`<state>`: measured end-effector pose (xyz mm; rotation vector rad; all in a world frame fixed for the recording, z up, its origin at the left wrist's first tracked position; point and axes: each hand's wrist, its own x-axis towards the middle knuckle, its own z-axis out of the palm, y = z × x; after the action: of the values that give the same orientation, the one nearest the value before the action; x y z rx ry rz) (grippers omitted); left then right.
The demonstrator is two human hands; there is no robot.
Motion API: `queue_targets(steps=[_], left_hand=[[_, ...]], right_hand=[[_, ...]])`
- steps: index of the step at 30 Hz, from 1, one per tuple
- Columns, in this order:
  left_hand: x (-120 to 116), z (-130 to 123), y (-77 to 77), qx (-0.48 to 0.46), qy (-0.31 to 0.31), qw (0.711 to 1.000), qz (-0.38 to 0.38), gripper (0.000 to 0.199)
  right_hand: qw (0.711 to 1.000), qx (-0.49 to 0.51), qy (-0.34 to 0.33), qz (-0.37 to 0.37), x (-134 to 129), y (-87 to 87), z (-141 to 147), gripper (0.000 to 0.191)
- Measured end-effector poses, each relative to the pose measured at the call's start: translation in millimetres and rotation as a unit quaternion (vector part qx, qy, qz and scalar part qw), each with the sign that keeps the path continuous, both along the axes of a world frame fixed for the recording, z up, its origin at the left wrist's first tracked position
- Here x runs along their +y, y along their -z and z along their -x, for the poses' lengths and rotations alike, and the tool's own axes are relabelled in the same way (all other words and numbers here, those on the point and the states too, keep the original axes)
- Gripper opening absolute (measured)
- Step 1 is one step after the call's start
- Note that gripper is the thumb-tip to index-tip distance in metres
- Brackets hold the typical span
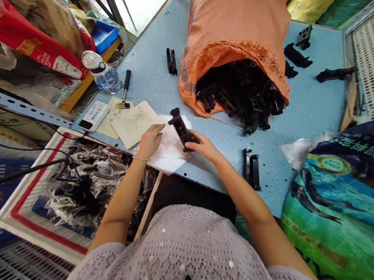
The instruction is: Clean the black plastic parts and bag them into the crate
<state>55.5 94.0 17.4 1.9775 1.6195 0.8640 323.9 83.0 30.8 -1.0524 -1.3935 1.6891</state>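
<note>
My right hand [202,146] is closed on a black plastic part [180,130], gripping its lower end while the knobbed upper end tilts away to the left. Beneath the part lies a sheaf of white, thin plastic bags [169,151] at the table's near edge. My left hand [151,141], with a beaded bracelet at the wrist, rests at the left side of these bags with its fingers curled together; what is between the fingertips cannot be made out. Beside it are a cardboard piece [132,124] and a hammer [126,87] with a black handle.
An orange woven sack [238,25] spills several black parts [237,96] onto the blue table [150,70]. More black parts [251,169] lie around it. At left are a white device [94,116], a water bottle [106,78] and a crate [21,210] of bagged parts. A green sack [336,233] stands right.
</note>
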Motion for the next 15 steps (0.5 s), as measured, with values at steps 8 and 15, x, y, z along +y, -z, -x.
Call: queue_targets(steps=[8, 15], left_hand=[[-43, -30, 2.9, 0.065, 0.1, 0.989, -0.092, 0.065], [-97, -67, -10.0, -0.012, 0.208, 0.972, -0.108, 0.08]], right_hand=[[0.994, -0.085, -0.025, 0.069, -9, -5.8, 12, 0.08], [0.986, 0.098, 0.051, 0.123, -52, -17.7, 34, 0.041]])
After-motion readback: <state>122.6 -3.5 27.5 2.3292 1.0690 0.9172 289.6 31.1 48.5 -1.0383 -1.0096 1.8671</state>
